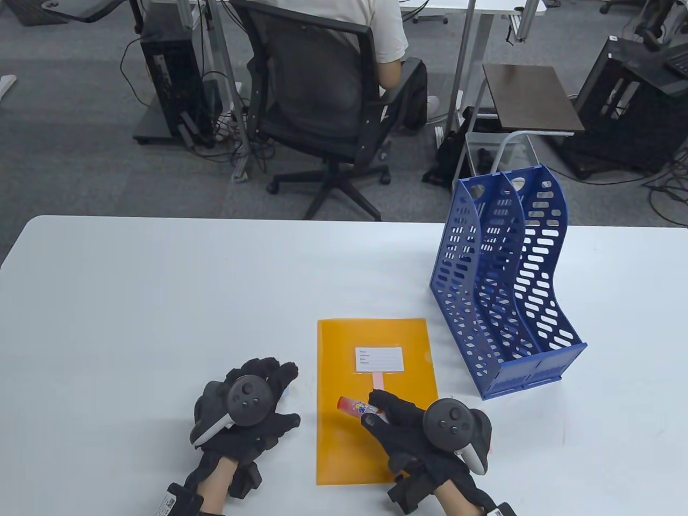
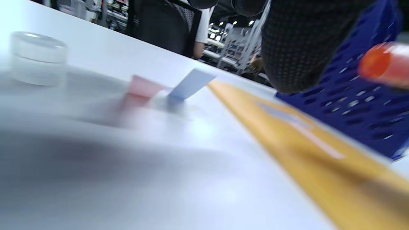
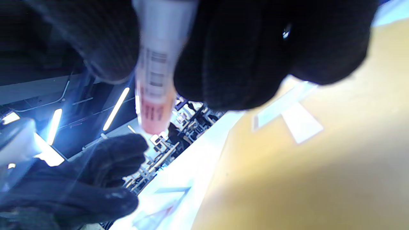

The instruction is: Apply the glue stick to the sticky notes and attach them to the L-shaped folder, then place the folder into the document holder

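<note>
- Right hand (image 1: 414, 424): near table edge, over the lower part of the folder; thumb and fingers pinch the glue stick (image 1: 355, 406), which lies near level, red end pointing left.
- Left hand (image 1: 244, 414): on the table (image 1: 134, 301) left of the folder, palm down, fingers spread and relaxed, gripping nothing that shows.
- Folder (image 1: 371, 446): orange, L-shaped, flat on the table between the hands, long side running away from the person. White label (image 1: 379, 359) on its upper half.
- Pink note (image 1: 379, 380): narrow strip on the folder, just below the label and touching its lower edge, just beyond the right fingertips.
- Loose notes: one pink (image 2: 143, 87), one blue (image 2: 191, 83), on the table left of the folder by the left hand; free ends curl up. Seen in the left wrist view only.
- Clear cap (image 2: 35, 57): small, round, upright on the table, farther left of the loose notes. Contents cannot be told.
- Holder (image 1: 505, 285): blue, perforated, two compartments, upright on the table right of and beyond the folder, apart from it. Both compartments hold nothing.
- Beyond the table: a seated person (image 1: 384, 32), back turned, in a black chair (image 1: 317, 97).
</note>
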Demonstrator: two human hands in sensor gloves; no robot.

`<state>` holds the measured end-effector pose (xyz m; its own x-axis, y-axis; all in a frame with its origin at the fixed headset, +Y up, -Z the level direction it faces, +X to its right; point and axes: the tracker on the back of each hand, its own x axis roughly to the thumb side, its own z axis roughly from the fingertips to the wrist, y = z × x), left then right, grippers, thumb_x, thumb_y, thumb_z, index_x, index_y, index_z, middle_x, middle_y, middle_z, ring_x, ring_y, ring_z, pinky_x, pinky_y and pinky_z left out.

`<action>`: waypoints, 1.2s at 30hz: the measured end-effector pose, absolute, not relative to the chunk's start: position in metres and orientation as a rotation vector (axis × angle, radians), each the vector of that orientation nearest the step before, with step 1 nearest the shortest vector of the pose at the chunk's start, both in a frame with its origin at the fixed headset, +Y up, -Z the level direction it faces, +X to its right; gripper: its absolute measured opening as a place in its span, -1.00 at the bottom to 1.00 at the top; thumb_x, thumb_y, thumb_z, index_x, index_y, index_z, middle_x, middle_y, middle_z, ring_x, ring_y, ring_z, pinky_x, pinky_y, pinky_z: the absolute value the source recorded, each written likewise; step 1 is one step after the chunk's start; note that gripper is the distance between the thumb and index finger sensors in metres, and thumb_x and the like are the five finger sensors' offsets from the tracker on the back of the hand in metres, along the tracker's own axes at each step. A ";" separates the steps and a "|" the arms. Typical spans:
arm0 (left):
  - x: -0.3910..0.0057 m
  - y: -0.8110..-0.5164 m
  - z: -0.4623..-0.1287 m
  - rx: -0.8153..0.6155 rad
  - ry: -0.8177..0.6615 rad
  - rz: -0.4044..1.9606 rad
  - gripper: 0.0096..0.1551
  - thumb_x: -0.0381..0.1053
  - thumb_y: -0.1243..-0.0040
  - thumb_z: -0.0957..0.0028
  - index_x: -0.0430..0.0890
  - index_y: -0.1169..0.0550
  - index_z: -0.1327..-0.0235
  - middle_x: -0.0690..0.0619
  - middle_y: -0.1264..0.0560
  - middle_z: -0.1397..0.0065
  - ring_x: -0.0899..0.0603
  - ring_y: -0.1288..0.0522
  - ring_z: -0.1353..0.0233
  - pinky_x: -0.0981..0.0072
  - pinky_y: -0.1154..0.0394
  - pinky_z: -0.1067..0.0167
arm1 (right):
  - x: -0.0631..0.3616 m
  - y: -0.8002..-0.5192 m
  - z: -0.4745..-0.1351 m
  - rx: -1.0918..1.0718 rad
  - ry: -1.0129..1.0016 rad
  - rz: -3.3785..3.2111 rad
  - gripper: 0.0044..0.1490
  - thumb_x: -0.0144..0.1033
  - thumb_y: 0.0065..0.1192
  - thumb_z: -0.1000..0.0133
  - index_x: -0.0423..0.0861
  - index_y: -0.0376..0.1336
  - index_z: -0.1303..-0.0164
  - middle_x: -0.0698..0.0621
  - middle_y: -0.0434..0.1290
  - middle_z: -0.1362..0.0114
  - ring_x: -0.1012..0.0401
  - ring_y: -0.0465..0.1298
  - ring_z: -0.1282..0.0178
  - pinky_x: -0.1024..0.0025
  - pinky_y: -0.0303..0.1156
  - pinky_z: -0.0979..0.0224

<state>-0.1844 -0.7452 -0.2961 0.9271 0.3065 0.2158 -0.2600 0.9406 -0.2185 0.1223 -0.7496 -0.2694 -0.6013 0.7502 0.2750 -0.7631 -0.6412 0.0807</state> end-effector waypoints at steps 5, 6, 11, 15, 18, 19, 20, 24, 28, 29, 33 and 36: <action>-0.178 -0.754 -0.306 -0.180 -0.146 0.138 0.03 0.17 -0.51 0.05 0.10 -0.14 -0.57 -0.08 -0.06 -0.67 -0.31 0.03 -0.67 -0.46 0.16 -0.51 | 0.122 -0.749 -0.269 0.364 -0.061 2.236 -0.20 0.01 0.37 -0.04 -0.32 0.36 -0.28 -0.21 0.61 -0.01 0.06 0.67 0.29 -0.05 0.58 0.06; -0.178 -0.756 -0.308 -0.175 -0.121 0.111 -0.01 0.16 -0.49 0.04 0.08 -0.17 -0.56 -0.07 -0.11 -0.66 -0.31 -0.01 -0.67 -0.46 0.14 -0.51 | 0.122 -0.749 -0.269 0.366 -0.062 2.236 -0.20 0.01 0.37 -0.04 -0.32 0.36 -0.28 -0.21 0.61 -0.01 0.06 0.67 0.29 -0.05 0.58 0.06; -0.173 -0.762 -0.315 -0.140 -0.082 0.043 -0.35 0.16 -0.46 0.02 0.15 -0.46 -0.35 -0.01 -0.39 -0.52 -0.26 -0.24 -0.61 -0.43 -0.03 -0.53 | 0.122 -0.749 -0.269 0.374 -0.067 2.236 -0.20 0.01 0.37 -0.04 -0.32 0.36 -0.28 -0.21 0.61 -0.01 0.06 0.67 0.29 -0.05 0.58 0.07; -0.173 -0.759 -0.316 -0.077 -0.041 0.042 -0.59 0.14 -0.41 -0.02 0.09 -0.64 -0.11 0.01 -0.47 -0.45 -0.24 -0.33 -0.56 -0.38 -0.12 -0.51 | 0.124 -0.749 -0.270 0.369 -0.067 2.230 -0.20 0.01 0.37 -0.04 -0.32 0.36 -0.28 -0.21 0.61 -0.01 0.06 0.67 0.29 -0.05 0.58 0.06; -0.175 -0.755 -0.318 -0.028 -0.022 0.019 -0.62 0.13 -0.41 -0.01 0.07 -0.68 -0.04 0.05 -0.51 -0.39 -0.22 -0.36 -0.54 -0.36 -0.16 -0.50 | 0.126 -0.748 -0.271 0.364 -0.076 2.229 -0.21 0.01 0.37 -0.04 -0.31 0.37 -0.28 -0.21 0.62 -0.01 0.05 0.67 0.29 -0.05 0.58 0.06; -0.175 -0.753 -0.318 -0.016 -0.017 0.021 -0.63 0.12 -0.41 0.00 0.06 -0.69 -0.03 0.06 -0.52 -0.38 -0.21 -0.37 -0.53 -0.35 -0.17 -0.50 | 0.127 -0.748 -0.271 0.363 -0.080 2.226 -0.22 0.01 0.38 -0.04 -0.31 0.38 -0.27 -0.21 0.62 0.00 0.05 0.67 0.29 -0.06 0.58 0.06; -0.176 -0.752 -0.319 -0.013 -0.011 0.035 -0.64 0.12 -0.40 0.00 0.06 -0.69 -0.03 0.06 -0.52 -0.38 -0.21 -0.37 -0.53 -0.35 -0.17 -0.50 | 0.129 -0.747 -0.271 0.359 -0.086 2.226 -0.22 0.02 0.38 -0.04 -0.30 0.39 -0.27 -0.21 0.63 0.00 0.04 0.68 0.29 -0.06 0.58 0.06; -0.177 -0.747 -0.317 0.013 -0.006 0.071 -0.65 0.10 -0.39 -0.01 0.05 -0.68 -0.02 0.07 -0.53 -0.37 -0.21 -0.36 -0.54 -0.35 -0.17 -0.50 | 0.137 -0.743 -0.273 0.332 -0.136 2.241 -0.23 0.02 0.39 -0.03 -0.32 0.42 -0.22 -0.22 0.65 -0.02 0.02 0.72 0.27 -0.06 0.60 0.07; -0.175 -0.738 -0.312 0.033 -0.041 0.143 -0.64 0.10 -0.37 -0.02 0.05 -0.68 -0.04 0.05 -0.52 -0.38 -0.22 -0.36 -0.54 -0.36 -0.16 -0.50 | 0.146 -0.740 -0.275 0.291 -0.180 2.263 -0.24 -0.02 0.40 -0.04 -0.33 0.40 -0.24 -0.25 0.64 -0.07 0.00 0.73 0.23 -0.07 0.60 0.06; -0.171 -0.735 -0.309 0.026 -0.067 0.194 -0.63 0.10 -0.38 -0.02 0.05 -0.68 -0.04 0.05 -0.52 -0.38 -0.23 -0.36 -0.54 -0.36 -0.16 -0.50 | 0.149 -0.739 -0.276 0.275 -0.188 2.266 -0.24 -0.04 0.41 -0.04 -0.32 0.39 -0.25 -0.25 0.63 -0.08 0.00 0.72 0.22 -0.07 0.60 0.05; -0.148 -0.724 -0.302 -0.093 -0.158 0.397 -0.63 0.10 -0.38 -0.03 0.05 -0.68 -0.06 0.02 -0.51 -0.40 -0.26 -0.33 -0.57 -0.39 -0.13 -0.50 | 0.160 -0.730 -0.275 0.195 -0.286 2.286 -0.16 0.01 0.56 0.03 -0.29 0.32 -0.26 -0.20 0.60 -0.03 0.05 0.69 0.26 -0.05 0.59 0.04; -0.125 -0.723 -0.297 -0.220 -0.272 0.490 -0.63 0.10 -0.37 -0.04 0.05 -0.67 -0.07 -0.01 -0.49 -0.43 -0.28 -0.30 -0.59 -0.41 -0.10 -0.51 | 0.167 -0.724 -0.274 0.171 -0.344 2.319 -0.18 0.04 0.60 0.06 -0.26 0.35 -0.19 -0.15 0.59 0.04 0.13 0.65 0.35 0.00 0.60 0.08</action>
